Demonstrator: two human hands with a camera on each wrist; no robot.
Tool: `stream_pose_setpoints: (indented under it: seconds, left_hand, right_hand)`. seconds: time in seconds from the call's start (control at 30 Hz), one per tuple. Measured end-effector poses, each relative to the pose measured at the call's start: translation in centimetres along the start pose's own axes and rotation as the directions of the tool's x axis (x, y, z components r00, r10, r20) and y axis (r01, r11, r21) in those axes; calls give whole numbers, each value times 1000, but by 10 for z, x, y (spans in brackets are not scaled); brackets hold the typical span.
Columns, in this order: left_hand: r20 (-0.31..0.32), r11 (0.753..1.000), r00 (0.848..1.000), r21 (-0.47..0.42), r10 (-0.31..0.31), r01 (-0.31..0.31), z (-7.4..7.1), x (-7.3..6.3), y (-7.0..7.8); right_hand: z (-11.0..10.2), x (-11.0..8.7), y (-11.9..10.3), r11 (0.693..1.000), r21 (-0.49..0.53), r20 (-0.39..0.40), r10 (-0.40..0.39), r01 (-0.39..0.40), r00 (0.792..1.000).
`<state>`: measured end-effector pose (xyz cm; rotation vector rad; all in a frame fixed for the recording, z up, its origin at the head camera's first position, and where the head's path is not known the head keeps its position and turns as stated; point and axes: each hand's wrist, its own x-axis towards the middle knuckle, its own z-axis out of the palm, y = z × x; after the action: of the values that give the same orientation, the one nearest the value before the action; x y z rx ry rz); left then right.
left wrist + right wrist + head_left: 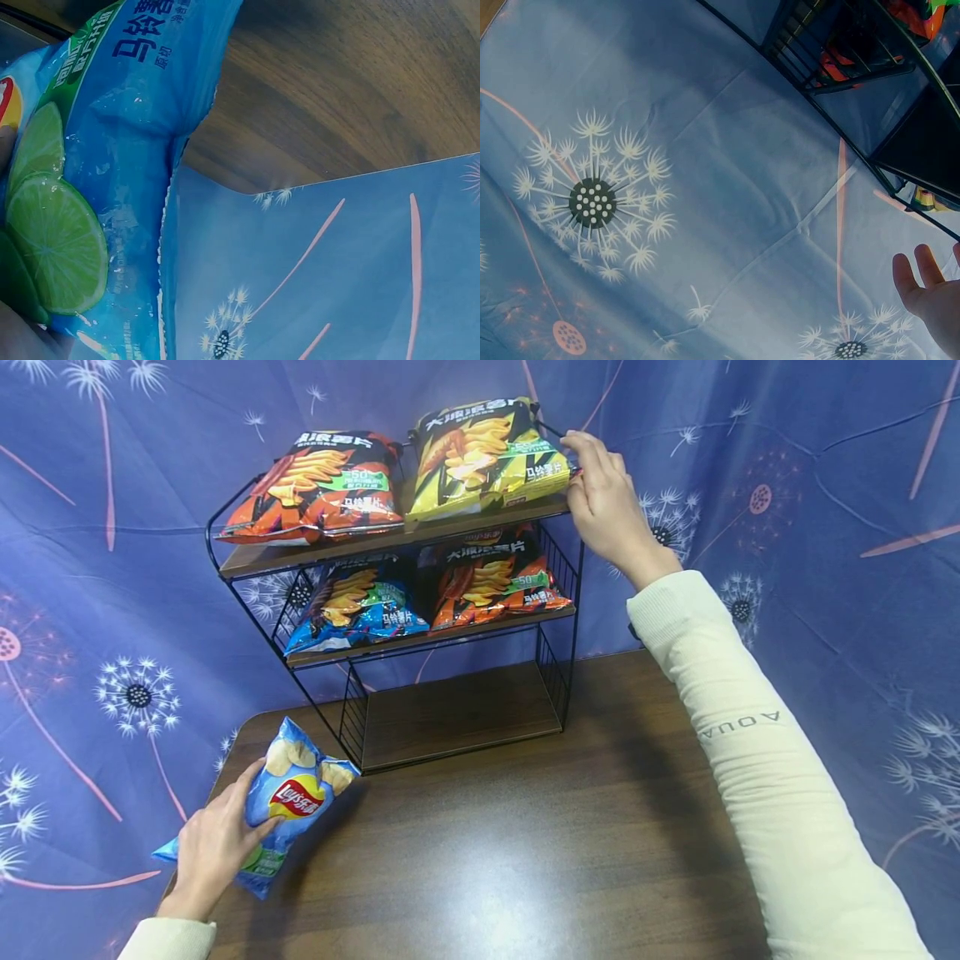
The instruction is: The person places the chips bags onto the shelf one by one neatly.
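Observation:
My left hand (213, 843) grips a blue Lay's chip bag (300, 785) above the left part of the table, thumb across its front. In the left wrist view the bag (112, 187) shows lime slices, and only a little of the hand is visible at the left edge. My right hand (606, 502) is at the right end of the rack's top shelf, against the right side of a yellow chip bag (487, 464). Fairly straight fingers show on this hand (937, 300) in the right wrist view; its exact contact with bag or frame is unclear.
A black wire rack (577, 560) with wooden shelves stands on the brown table (480, 843). An orange-red chip bag (318, 485) lies top left. A blue bag (360, 602) and another orange-red bag (498, 581) lie on the middle shelf. Blue dandelion-print cloth (787, 568) hangs behind.

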<state>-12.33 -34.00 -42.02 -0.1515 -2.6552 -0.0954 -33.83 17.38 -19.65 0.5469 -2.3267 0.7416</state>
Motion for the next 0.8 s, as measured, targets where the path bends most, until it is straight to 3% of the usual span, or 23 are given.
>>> stream_pose_setpoints:
  seconds: [0.5, 0.8]
  left_hand:
    - [-57, 985, 984, 39, 171, -169, 10, 5, 20]
    - [-50, 981, 980, -9, 191, -192, 21, 9, 39]
  right_hand:
    - [-1, 0, -1, 1000, -3, 7, 5, -5, 1000]
    - [-1, 0, -2, 1000, -7, 5, 1, -1, 1000]
